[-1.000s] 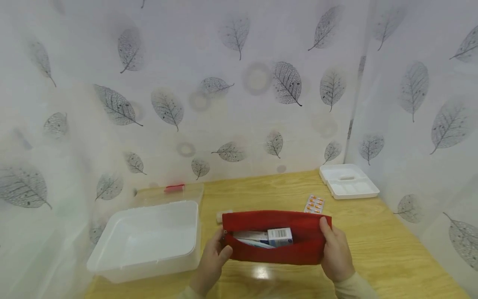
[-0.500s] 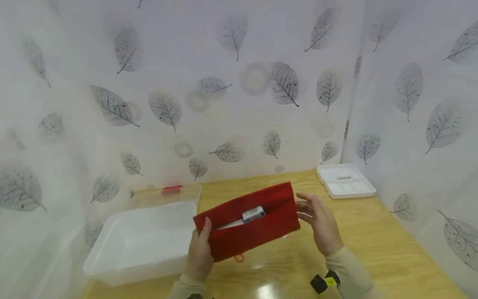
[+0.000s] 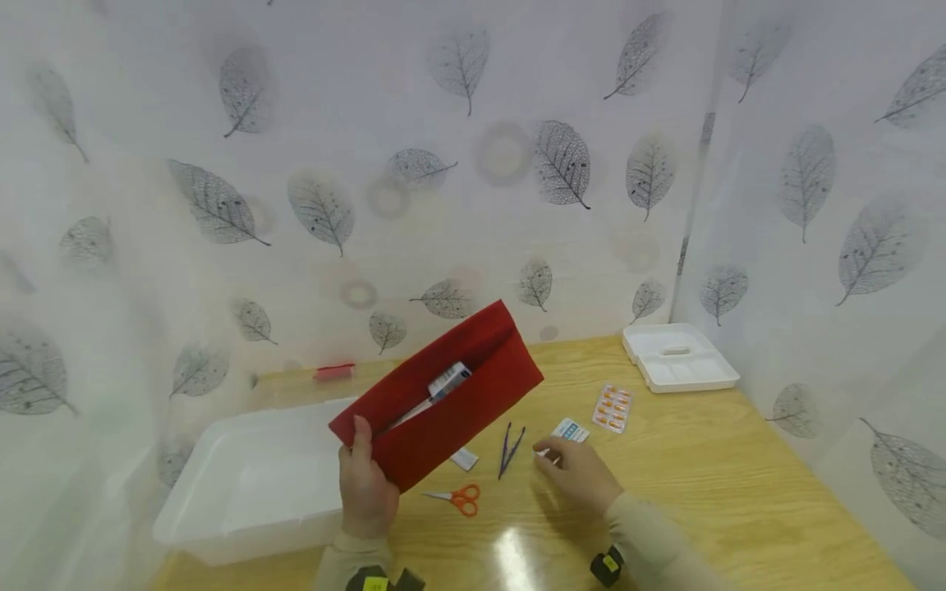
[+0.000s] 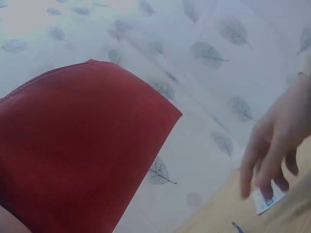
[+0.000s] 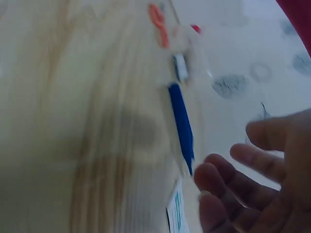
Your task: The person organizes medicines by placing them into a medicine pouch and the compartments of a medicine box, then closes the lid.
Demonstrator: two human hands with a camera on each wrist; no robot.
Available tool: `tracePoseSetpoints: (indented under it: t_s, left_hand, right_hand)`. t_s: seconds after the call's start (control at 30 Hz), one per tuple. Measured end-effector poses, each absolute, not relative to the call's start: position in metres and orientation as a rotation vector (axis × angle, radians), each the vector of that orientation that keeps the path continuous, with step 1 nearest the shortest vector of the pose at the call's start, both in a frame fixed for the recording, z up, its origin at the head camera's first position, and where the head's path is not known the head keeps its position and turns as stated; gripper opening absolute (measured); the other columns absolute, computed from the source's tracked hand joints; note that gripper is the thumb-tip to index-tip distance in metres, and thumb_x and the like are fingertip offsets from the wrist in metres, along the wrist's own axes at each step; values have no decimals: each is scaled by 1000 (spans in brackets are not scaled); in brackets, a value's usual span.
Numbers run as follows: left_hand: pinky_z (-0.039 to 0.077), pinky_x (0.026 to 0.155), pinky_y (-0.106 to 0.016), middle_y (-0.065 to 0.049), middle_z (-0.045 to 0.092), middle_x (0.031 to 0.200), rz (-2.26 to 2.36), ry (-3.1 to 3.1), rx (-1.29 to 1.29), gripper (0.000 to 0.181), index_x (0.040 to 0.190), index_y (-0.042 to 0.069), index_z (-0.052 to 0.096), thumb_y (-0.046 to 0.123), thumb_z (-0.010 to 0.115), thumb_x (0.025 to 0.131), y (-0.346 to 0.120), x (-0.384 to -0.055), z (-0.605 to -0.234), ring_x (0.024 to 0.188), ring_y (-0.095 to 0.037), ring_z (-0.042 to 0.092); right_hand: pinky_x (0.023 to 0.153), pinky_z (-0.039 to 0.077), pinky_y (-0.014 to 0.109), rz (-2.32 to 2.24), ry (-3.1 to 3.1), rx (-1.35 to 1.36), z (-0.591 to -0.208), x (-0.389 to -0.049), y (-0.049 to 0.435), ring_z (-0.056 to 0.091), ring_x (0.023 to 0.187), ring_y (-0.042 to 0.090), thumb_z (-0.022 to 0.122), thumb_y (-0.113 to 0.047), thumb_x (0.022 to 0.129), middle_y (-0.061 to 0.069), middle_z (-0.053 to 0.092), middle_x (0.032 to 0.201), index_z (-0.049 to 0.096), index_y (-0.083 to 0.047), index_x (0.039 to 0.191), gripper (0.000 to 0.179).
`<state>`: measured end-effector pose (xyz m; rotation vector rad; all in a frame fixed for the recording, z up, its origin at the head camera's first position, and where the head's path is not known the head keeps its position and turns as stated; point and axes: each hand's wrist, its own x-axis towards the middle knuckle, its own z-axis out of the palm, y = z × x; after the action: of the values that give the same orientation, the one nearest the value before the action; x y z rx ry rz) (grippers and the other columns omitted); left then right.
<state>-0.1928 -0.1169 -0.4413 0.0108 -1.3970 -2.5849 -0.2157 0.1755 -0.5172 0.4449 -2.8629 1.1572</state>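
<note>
My left hand (image 3: 365,488) grips the lower left end of a red zip pouch (image 3: 473,410), thumb over its front. The pouch is tilted, right end up, its mouth gaping. Inside lie a small white box (image 3: 449,379) and other partly hidden items. My right hand (image 3: 580,476) hangs low over the table with loosely bent fingers, nothing between them in the right wrist view. Its fingertips overlap a white-and-blue packet (image 3: 572,428) in the head view. Left of this hand lie blue tweezers (image 3: 508,458) and orange-handled scissors (image 3: 466,498).
A blister pack of orange capsules (image 3: 613,408) lies beyond the right hand. At the back right stands a white compartment tray (image 3: 695,369). A translucent white bin (image 3: 259,468) is on the left. A small white item (image 3: 464,458) shows beneath the pouch.
My right hand has let go of the pouch's right end and dropped toward the packet. My left hand has swung the pouch left and tilted it up, uncovering the scissors and tweezers.
</note>
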Motion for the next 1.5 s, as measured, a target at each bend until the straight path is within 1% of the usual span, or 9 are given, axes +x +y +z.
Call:
tracePoseSetpoints:
  t_s: [0.17,0.33,0.5,0.6,0.73,0.9,1.1,1.27,1.5]
  left_hand:
    - [53,84,-45,-8,62,119,-2566,-1468,13,47,130,11,44,47,42,100,-114,-198,-445,102,-27,61]
    - [54,81,-42,-8,63,113,-2468,-1593,93,49,126,10,47,50,47,97,-110,-199,-450,98,-26,62]
    - [55,78,-38,-8,65,107,-2402,-1717,148,52,124,4,47,49,46,98,-108,-195,-455,92,-24,65]
    - [56,78,-37,-11,66,108,-2361,-1785,84,54,125,1,49,48,46,98,-108,-195,-455,92,-24,67]
    - [56,78,-35,-16,65,112,-2296,-1813,-6,53,125,-4,51,43,45,100,-109,-194,-452,91,-23,68]
    - [56,76,-33,-12,68,108,-2213,-1810,-78,47,122,-8,52,34,43,103,-112,-190,-446,89,-21,69]
    - [57,71,-29,0,70,97,-2036,-1755,-302,31,111,-15,56,11,41,103,-117,-188,-444,84,-16,69]
    - [56,69,-23,3,70,92,-1899,-1715,-463,22,101,-18,58,-3,42,98,-121,-187,-446,81,-11,68]
    - [54,65,-20,5,71,89,-1791,-1685,-553,18,92,-16,61,-12,44,92,-122,-189,-447,76,-7,67]
  right_hand:
    - [64,50,29,972,-2976,781,-528,-214,148,57,76,13,61,-30,94,14,57,107,52,-9,137,49]
    - [73,53,32,687,-2864,932,-534,-216,132,58,86,21,63,-26,92,14,61,105,66,-5,118,33]
    - [62,50,32,715,-2876,748,-534,-216,129,55,68,15,68,-15,85,2,56,81,67,-5,83,10]
    - [55,45,31,707,-2894,631,-534,-214,132,49,60,12,68,-10,81,-1,50,70,60,-8,70,13]
    - [52,43,29,731,-2909,520,-536,-212,138,49,56,11,69,-6,81,-4,50,63,56,-11,67,19]
    - [52,42,26,862,-2875,362,-532,-208,154,49,57,8,72,-4,78,-6,54,65,57,-11,82,17]
    - [55,47,25,1001,-2547,116,-496,-203,197,55,62,8,65,-2,88,-1,63,74,68,-5,95,8]
    - [57,51,16,1207,-2115,35,-440,-184,225,59,64,6,58,1,93,2,63,81,65,4,102,12]
    - [60,53,19,1635,-1323,587,-373,-134,220,62,62,18,53,31,75,21,65,80,52,32,88,13]
